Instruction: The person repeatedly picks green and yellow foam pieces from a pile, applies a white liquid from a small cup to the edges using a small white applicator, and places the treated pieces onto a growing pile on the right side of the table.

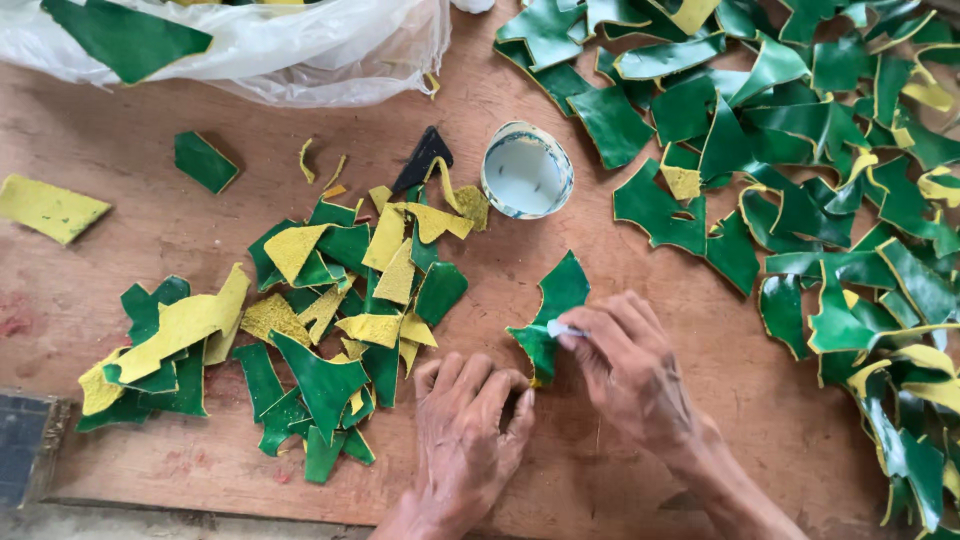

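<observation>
Green leather scrap (556, 305) lies on my counter (620, 250); my right hand (630, 370) fingers pinch a small white tool (566, 329) against it. My left hand (468, 435), fingers curled together, presses its 6 o'clock edge.

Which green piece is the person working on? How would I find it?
Look at the wooden table, near the front edge where the two hands meet. The green piece lies alone between the two heaps, below the small white cup, touched by the right hand.

I count two bare hands, one round white cup (527, 171), one clear plastic bag (300, 50), one black scrap (421, 160), and green-and-yellow leather offcuts (330, 320) too many to count.
</observation>
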